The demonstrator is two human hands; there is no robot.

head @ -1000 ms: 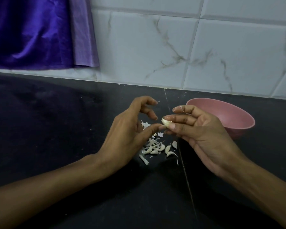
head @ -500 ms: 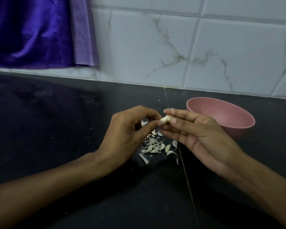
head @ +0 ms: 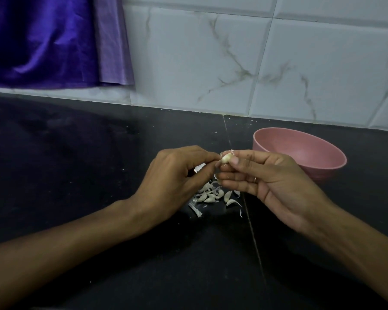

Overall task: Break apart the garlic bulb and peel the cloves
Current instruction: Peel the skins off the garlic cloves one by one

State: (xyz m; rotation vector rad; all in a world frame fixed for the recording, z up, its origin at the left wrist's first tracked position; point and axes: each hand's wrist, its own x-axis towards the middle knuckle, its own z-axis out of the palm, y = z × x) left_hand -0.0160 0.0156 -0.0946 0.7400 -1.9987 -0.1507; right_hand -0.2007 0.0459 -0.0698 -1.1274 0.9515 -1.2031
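Head view, centre of frame: garlic clove (head: 226,158) held above the black counter (head: 76,164), pinched between thumb and forefinger of the right hand (head: 262,175); remaining right fingers curl beneath it, a ring on one of them; left hand (head: 177,175) meets the clove from the left, fingertips drawn together narrowly at its left end, touching it.

Change against the frame half a second back: clove is more exposed, pale rounded face turned to the camera; right thumb now lies along its lower right side; left fingers are bunched tighter; both hands stay at about the same place in the frame.

Below the hands: loose cloves and skin scraps (head: 213,195) on the counter, layout unchanged; pink bowl (head: 300,153) right of centre, just behind the right hand, unmoved; its contents not visible; purple cloth (head: 43,41) upper left against the tiled wall (head: 233,63).
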